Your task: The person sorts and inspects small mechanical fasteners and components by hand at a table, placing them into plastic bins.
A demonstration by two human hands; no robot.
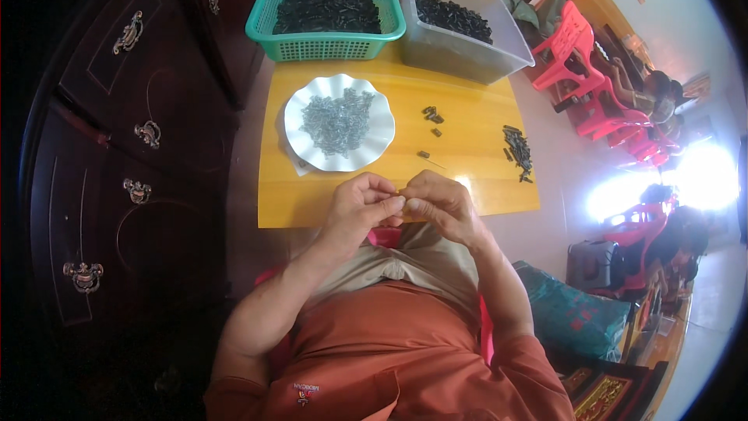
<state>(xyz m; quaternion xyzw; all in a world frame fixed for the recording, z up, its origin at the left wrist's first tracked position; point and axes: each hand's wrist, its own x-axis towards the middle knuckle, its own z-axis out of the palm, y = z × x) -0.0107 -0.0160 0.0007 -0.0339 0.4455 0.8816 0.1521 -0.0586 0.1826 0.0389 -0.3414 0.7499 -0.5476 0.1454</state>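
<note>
Head view: both hands meet at the near edge of the yellow table (475, 187), just above the lap, close to the body, likely so the fine work sits right under the eyes. Left hand (360, 204) and right hand (441, 204) are both pinched, fingertips touching around a tiny part (404, 197) between them; it is mostly hidden, only a small pale-yellowish sliver shows, shape cannot be told. At 11 o'clock from the hands, a white scalloped plate (301, 113) holds a heap of small silvery metal bits (336, 121), set within easy reach of the left hand. At 12 o'clock, a few loose dark pieces (432, 115) lie on the bare wood. At 2 o'clock, a small dark pile (517, 152) sits near the right table edge, handy for the right hand. Far side at 12 o'clock: a green basket (327, 47) and just beside it a clear bin (460, 54), both loaded with black parts, bulk stock kept out of the working zone. Dark cabinet (117, 148) at 9 o'clock; pink chairs (592, 86) at 2 o'clock.
</note>
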